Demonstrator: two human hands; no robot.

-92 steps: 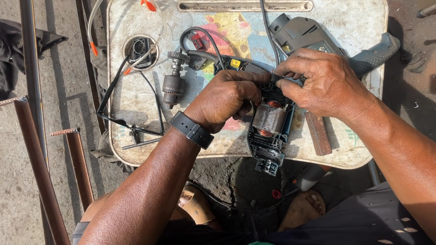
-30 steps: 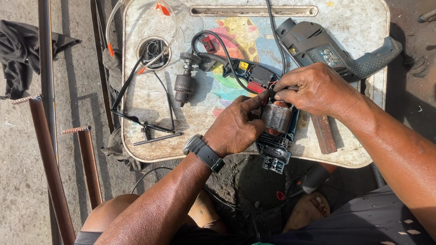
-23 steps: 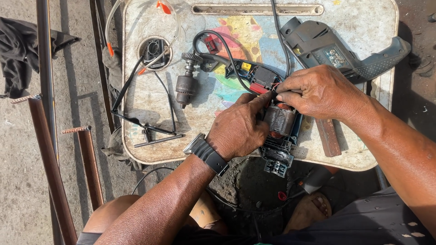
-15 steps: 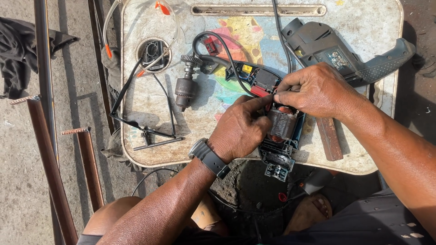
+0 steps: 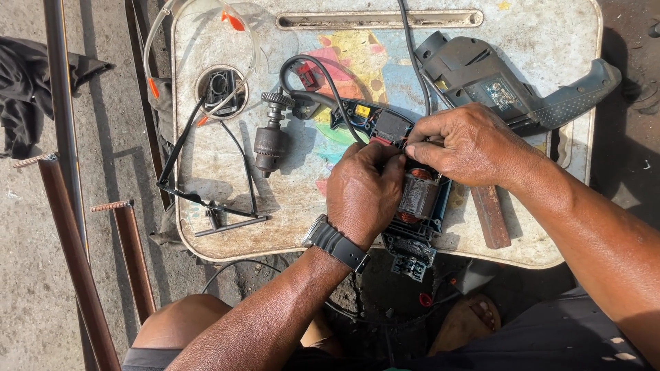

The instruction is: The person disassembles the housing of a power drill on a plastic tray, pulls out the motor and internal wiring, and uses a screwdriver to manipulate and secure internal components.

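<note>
The opened drill body [image 5: 412, 206], with its copper-wound motor showing, lies at the near edge of the worn white tray table [image 5: 550, 27] and hangs a bit over that edge. Compared with three seconds back, it has slid right and turned a little, and both hands have shuffled with it. The left hand [image 5: 363, 194] used to wrap over the housing; now it sits just left of the motor with its fingers curled in narrow, pressing at the top end of the winding. The right hand [image 5: 467, 145] has stayed pinched tight on something small at that same spot, probably a wire or a brush lead, though I can't tell exactly what. So the work looks like fiddly finger stuff at the motor's upper end, not lifting or turning the whole thing.

Out from the drill body: a black cord [image 5: 323, 82] loops up and left of it. Further left lies the loose chuck with its gear [image 5: 271, 141]. Up and right, touching the right hand's knuckles, rests a second grey drill [image 5: 495, 82]. Just right of the body is a rusty flat bar [image 5: 491, 216]. Far left on the table sit clear safety glasses [image 5: 206, 41].
</note>
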